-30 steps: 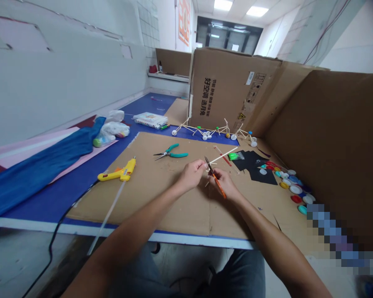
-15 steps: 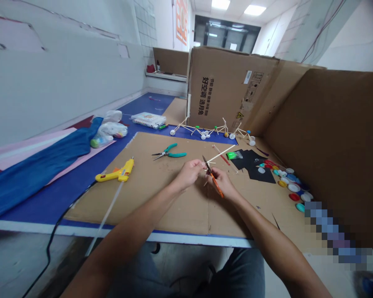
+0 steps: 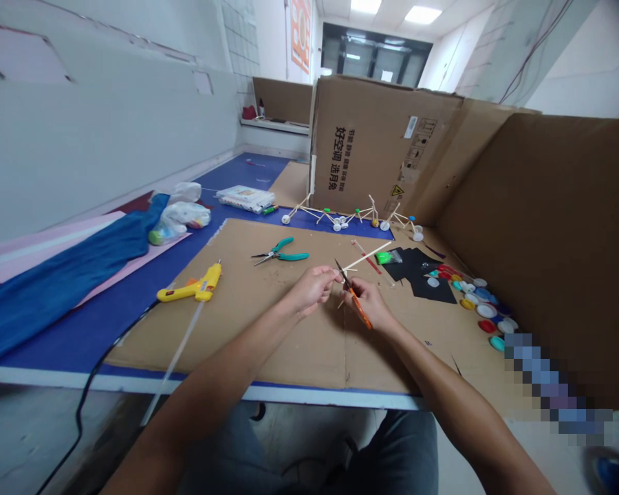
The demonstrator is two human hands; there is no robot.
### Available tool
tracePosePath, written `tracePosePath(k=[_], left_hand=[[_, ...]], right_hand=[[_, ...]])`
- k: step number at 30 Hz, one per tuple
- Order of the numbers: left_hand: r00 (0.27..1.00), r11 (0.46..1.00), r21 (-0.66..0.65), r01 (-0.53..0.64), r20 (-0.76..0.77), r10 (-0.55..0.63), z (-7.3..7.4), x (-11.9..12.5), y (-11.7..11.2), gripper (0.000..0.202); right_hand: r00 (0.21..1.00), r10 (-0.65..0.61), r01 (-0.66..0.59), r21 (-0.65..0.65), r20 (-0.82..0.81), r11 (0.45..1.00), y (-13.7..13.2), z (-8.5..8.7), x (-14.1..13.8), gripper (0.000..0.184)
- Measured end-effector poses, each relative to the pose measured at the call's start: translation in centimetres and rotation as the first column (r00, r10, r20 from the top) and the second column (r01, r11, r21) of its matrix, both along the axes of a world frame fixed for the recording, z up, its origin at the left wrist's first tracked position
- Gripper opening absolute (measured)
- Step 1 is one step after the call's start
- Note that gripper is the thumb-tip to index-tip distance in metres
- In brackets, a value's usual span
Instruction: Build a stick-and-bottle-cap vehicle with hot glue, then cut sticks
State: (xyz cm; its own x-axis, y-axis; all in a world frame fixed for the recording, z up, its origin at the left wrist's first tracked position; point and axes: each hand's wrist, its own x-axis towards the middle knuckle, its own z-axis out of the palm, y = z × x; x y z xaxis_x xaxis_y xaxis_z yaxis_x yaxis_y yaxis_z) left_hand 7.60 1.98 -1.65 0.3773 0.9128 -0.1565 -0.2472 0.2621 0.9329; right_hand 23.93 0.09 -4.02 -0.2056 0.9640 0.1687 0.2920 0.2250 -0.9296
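My right hand is closed around the scissors, which have orange handles and dark blades pointing up and to the left. Its blades reach the fingertips of my left hand, which is pinched shut. From those fingertips a thin pale wooden stick runs up to the right, passing behind the blades. A shorter pale stick shows beside it, but how the two meet is hidden. Both hands are above the cardboard sheet on the table.
Teal-handled pliers and a corded yellow glue gun lie to the left. Stick frames with cap wheels stand at the back, before a cardboard box. Black sheets, a green packet and several bottle caps lie right.
The stick's far end has shifted very slightly to the right. The scissors and both hands keep nearly the same pose, and the view has moved a little.
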Motion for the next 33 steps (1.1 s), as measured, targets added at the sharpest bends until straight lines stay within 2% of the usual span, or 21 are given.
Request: tracePosePath(k=[6, 17, 21, 26, 30, 33], left_hand=[[1.0, 1.0, 0.003, 0.028, -0.004, -0.028, -0.16, -0.07, 0.16, 0.016], [0.998, 0.998, -0.019, 0.06, 0.015, -0.06, -0.48, -0.4, 0.47, 0.02], [0.997, 0.997, -0.024, 0.068, 0.026, -0.068, -0.45, -0.43, 0.53, 0.019], [0.997, 0.996, -0.026, 0.081, 0.018, -0.081, -0.37, -0.41, 0.51, 0.018], [0.998, 0.998, 0.002, 0.063, -0.016, -0.063, -0.32, -0.36, 0.41, 0.017], [0.999, 0.999, 0.028, 0.028, -0.046, -0.027, -0.26, -0.28, 0.29, 0.017]], right_hand=[[0.999, 0.031, -0.031, -0.001, -0.026, 1.0, 0.19, -0.26, 0.03, 0.038], [0.999, 0.041, -0.041, 0.017, -0.006, 0.999, 0.04, -0.16, 0.16, 0.025], [1.0, 0.01, -0.01, 0.006, -0.014, 1.0, -0.02, -0.24, -0.06, 0.029], [0.997, 0.051, -0.052, -0.025, -0.055, 0.998, 0.21, -0.49, -0.16, 0.038], [0.998, 0.055, -0.054, 0.03, -0.032, 0.998, 0.25, -0.45, 0.02, 0.035], [0.999, 0.053, -0.052, 0.026, -0.011, 0.998, 0.17, -0.41, 0.07, 0.03]])
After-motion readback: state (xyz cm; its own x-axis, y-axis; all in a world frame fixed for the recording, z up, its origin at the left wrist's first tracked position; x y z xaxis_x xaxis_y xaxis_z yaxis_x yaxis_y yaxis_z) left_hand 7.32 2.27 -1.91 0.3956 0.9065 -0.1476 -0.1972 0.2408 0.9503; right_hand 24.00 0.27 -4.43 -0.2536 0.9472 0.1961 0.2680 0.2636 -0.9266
